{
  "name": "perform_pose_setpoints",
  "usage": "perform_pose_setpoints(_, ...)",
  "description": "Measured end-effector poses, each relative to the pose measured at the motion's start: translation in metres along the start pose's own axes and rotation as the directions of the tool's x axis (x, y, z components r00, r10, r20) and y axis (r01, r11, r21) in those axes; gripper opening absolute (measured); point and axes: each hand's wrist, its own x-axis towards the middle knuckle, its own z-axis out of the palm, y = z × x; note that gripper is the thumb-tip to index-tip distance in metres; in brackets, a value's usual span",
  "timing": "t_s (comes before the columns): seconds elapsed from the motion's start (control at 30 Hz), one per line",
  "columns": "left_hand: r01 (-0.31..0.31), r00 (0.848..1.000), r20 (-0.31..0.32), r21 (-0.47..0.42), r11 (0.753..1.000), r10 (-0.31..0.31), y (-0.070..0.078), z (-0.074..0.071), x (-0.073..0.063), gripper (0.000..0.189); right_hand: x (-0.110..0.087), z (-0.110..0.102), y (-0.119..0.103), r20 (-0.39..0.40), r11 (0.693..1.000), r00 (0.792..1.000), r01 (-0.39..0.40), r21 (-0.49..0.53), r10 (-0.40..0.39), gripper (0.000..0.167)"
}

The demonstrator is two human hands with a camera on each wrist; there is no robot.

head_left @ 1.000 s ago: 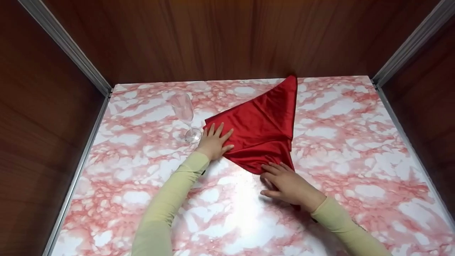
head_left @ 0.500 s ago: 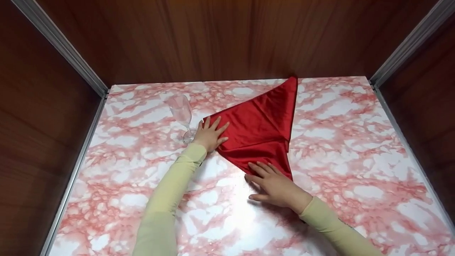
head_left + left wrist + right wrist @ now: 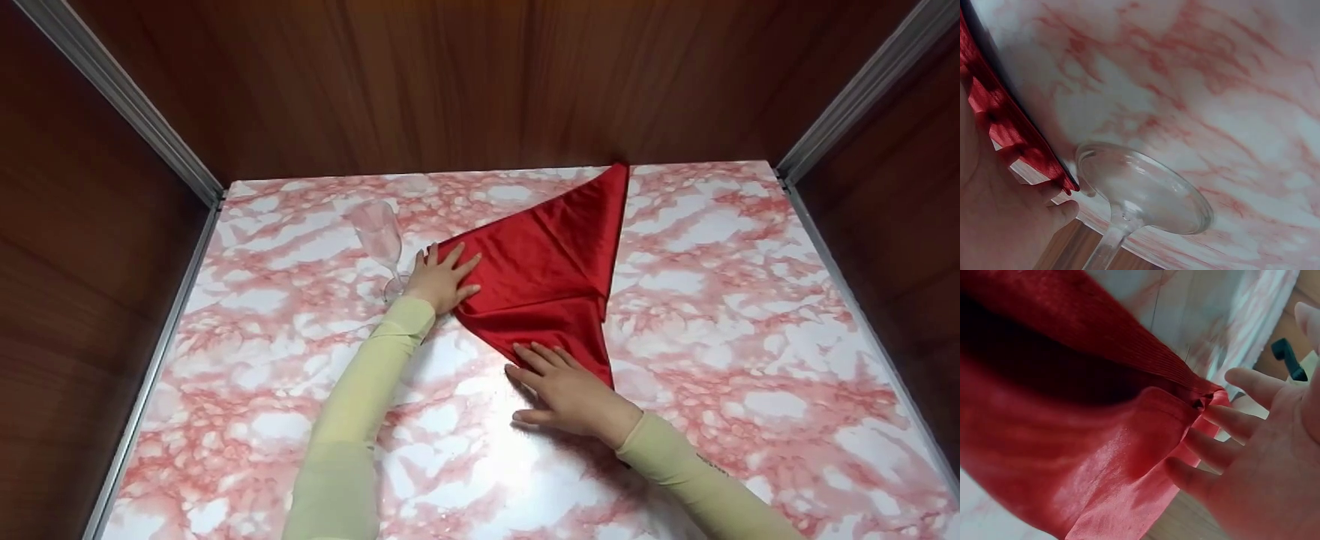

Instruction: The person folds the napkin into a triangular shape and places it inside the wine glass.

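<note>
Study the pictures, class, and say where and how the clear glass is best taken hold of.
Probably by the slim stem, pinched between bowl and flared foot, coming from the person's left. The glass stands upright on its foot, leaving the stem exposed, while the left hand and red cloth lie close on its right.
</note>
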Motion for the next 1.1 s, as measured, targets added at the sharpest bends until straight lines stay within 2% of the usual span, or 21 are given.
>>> perform_pose_setpoints(0.23,0.003,1.0,0.018,0.032,0.999,-0.004,0.0,0.005,-0.002,0.065,-0.003,0.001,0.001,0.002,1.0,1.0,-0.028,0.011,0.028,0.076)
perform_pose_setpoints(0.5,-0.033,0.999,-0.015,0.031,0.999,0.033,0.008,0.008,-0.015,0.067,-0.014,-0.002,0.007,-0.019,0.999,0.999,-0.045,-0.027,0.044,0.073)
perform_pose_setpoints(0.77,-0.073,0.997,-0.033,0.039,0.997,0.074,0.016,0.017,-0.037,0.07,-0.032,-0.006,0.019,-0.048,0.997,0.997,-0.066,-0.042,0.064,0.07)
perform_pose_setpoints(1.1,-0.132,0.988,-0.084,-0.016,0.991,0.13,0.03,0.023,-0.076,0.075,-0.052,-0.012,0.039,-0.074,0.988,0.985,-0.153,0.015,0.154,0.07)
